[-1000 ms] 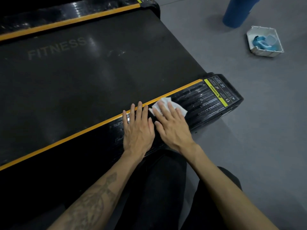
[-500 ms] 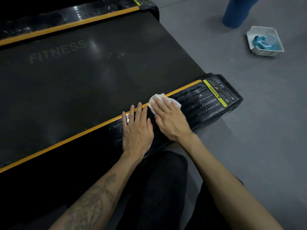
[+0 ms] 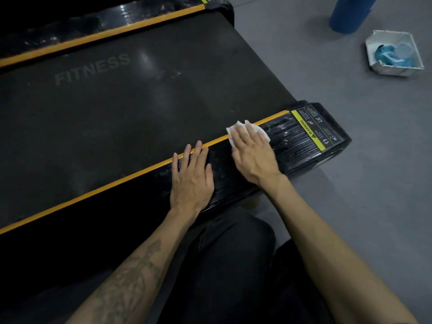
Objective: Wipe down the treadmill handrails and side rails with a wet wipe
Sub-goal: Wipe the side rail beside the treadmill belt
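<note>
Nearest the viewer, dark trousers [image 3: 233, 265] cover the person's bent legs, and two bare forearms reach forward over them; the left forearm carries a tattoo [image 3: 131, 284].

The left hand [image 3: 191, 178] lies flat, palm down, on the near side rail [image 3: 292, 141] of the treadmill, fingers straight and slightly spread, grasping nothing; its fingertips reach the orange stripe [image 3: 93, 195] that borders the rail.

Just beside it, toward the rail's end, the right hand [image 3: 253, 155] presses a white wet wipe [image 3: 233, 130] onto the same rail with extended fingers. The wipe lies under the fingers, crumpled, its edges showing beyond the fingertips and at both sides of the hand, and it overlaps the orange stripe. No finger is seen curled round it.

Beyond the wipe the ribbed black rail surface shines with reflections, and a yellow warning label [image 3: 308, 130] crosses the rail near its rounded end cap.

Behind the rail lies the dark running belt [image 3: 140, 101], printed with the word FITNESS. On the belt's far side runs the second side rail [image 3: 105, 24], also edged in orange.

On the grey floor [image 3: 350, 206], well apart from the treadmill, stands a white square tray [image 3: 392, 69] holding blue items, and near it the base of a blue cylinder [image 3: 348, 15].
</note>
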`<state>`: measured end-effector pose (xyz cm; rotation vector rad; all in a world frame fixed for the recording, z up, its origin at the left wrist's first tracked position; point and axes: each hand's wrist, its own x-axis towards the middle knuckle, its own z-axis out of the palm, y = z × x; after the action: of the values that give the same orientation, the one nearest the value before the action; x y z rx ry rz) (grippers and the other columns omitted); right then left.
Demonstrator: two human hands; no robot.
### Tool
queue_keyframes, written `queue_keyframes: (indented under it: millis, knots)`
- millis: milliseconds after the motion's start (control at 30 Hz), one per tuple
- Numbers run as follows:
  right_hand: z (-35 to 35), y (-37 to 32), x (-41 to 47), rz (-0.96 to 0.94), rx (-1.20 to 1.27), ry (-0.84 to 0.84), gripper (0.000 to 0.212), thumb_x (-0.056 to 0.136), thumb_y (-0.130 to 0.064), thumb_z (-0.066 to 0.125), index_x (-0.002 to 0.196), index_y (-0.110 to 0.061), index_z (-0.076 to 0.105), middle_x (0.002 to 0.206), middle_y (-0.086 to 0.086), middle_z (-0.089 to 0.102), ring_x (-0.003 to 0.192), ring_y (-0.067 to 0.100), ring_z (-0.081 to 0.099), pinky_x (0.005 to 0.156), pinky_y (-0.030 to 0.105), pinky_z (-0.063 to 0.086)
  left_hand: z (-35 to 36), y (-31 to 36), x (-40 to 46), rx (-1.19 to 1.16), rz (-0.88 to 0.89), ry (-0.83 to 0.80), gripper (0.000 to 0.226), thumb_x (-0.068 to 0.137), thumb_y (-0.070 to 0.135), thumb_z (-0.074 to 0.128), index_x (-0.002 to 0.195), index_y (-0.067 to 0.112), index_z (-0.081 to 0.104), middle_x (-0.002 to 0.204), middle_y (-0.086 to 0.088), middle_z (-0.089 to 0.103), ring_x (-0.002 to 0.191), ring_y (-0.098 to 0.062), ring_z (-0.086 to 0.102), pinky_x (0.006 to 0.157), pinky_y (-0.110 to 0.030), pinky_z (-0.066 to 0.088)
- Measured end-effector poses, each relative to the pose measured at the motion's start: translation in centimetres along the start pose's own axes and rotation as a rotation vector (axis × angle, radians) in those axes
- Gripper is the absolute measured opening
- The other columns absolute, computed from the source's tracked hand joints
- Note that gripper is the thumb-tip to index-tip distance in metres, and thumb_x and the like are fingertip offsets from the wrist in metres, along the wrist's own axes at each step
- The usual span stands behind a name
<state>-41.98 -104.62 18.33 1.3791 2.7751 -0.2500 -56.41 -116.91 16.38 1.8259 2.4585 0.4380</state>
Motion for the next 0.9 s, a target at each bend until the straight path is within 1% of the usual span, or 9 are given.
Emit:
queue_keyframes:
  millis: [67,167,233,367,433,567,667,767,900]
  knots:
    - [0.1,-1.5,-0.5,-0.054,0.029,-0.019,0.08,0.093,-0.044,-0.002,0.162,-0.015,0.023,0.169,0.009,0.022,0.157,0.03,0.011,0.126,0.047,0.016,0.0,0.0,0.0,-0.011,-0.006,0.007,0.054,0.106,0.035,0.029,0.154,0.016,0.043,0.166,0.0,0.032,0.156,-0.021,0.022,0.128,-0.05,0.011]
    - [-0.1,-2.2,-1.2,-0.182,0.034,-0.051,0.081,0.091,-0.046,-0.005,0.163,-0.018,0.021,0.171,0.004,0.015,0.158,0.024,0.008,0.127,0.043,0.012,0.1,0.0,0.1,-0.015,-0.007,0.009,0.053,0.106,0.036,0.029,0.153,0.017,0.044,0.166,-0.001,0.033,0.156,-0.021,0.022,0.128,-0.051,0.012]
    - [-0.5,-0.5,-1.1,-0.156,0.031,-0.042,0.079,0.092,-0.046,-0.004,0.162,-0.019,0.022,0.171,0.004,0.013,0.158,0.023,0.007,0.127,0.043,0.012,0.2,-0.1,0.1,-0.01,-0.009,0.011,0.054,0.105,0.036,0.029,0.153,0.017,0.044,0.166,-0.001,0.033,0.155,-0.022,0.023,0.128,-0.051,0.012]
    - [-0.6,1.3,-1.3,0.016,0.029,-0.002,0.07,0.101,-0.044,0.006,0.163,-0.014,0.017,0.171,0.008,0.009,0.158,0.026,0.006,0.127,0.047,0.013,0.1,0.1,0.0,0.027,0.01,-0.026,0.057,0.106,0.039,0.025,0.158,0.018,0.037,0.169,-0.002,0.025,0.157,-0.023,0.017,0.128,-0.052,0.009]
    - [-0.5,-0.4,-1.7,-0.017,0.025,-0.033,0.065,0.105,-0.041,0.012,0.163,-0.013,0.014,0.171,0.009,0.006,0.158,0.028,0.006,0.128,0.046,0.011,0.3,0.1,0.1,0.064,0.035,-0.043,0.058,0.106,0.039,0.022,0.16,0.02,0.032,0.17,-0.002,0.02,0.158,-0.025,0.014,0.127,-0.054,0.009]
    - [0.1,-1.6,-1.9,-0.204,0.025,-0.06,0.073,0.096,-0.044,0.004,0.163,-0.017,0.022,0.171,0.006,0.012,0.158,0.026,0.011,0.127,0.044,0.014,0.2,0.1,0.3,0.055,0.047,-0.054,0.054,0.108,0.036,0.025,0.158,0.022,0.036,0.169,-0.003,0.024,0.158,-0.026,0.014,0.127,-0.056,0.01]
    - [-0.3,0.7,-1.6,-0.081,0.038,-0.027,0.071,0.098,-0.044,0.006,0.163,-0.02,0.022,0.171,0.006,0.01,0.158,0.026,0.01,0.126,0.048,0.016,0.2,0.2,0.5,0.02,0.04,-0.049,0.051,0.107,0.035,0.032,0.153,0.017,0.043,0.167,-0.006,0.03,0.157,-0.028,0.018,0.126,-0.056,0.009]
    - [-0.6,0.5,-2.0,0.062,0.069,-0.012,0.064,0.105,-0.042,0.013,0.164,-0.016,0.015,0.172,0.007,0.002,0.158,0.027,0.003,0.127,0.048,0.01,0.3,0.8,1.5,-0.039,0.047,-0.055,0.045,0.107,0.029,0.039,0.147,0.011,0.049,0.165,-0.009,0.034,0.156,-0.027,0.02,0.127,-0.055,0.01]
    - [0.0,-1.6,-3.1,-0.061,0.066,-0.044,0.073,0.097,-0.043,0.005,0.163,-0.017,0.019,0.171,0.006,0.007,0.158,0.027,0.006,0.128,0.045,0.009,0.4,1.6,2.3,-0.107,0.019,-0.057,0.042,0.107,0.025,0.037,0.147,0.015,0.048,0.164,-0.007,0.036,0.156,-0.026,0.021,0.128,-0.053,0.01]
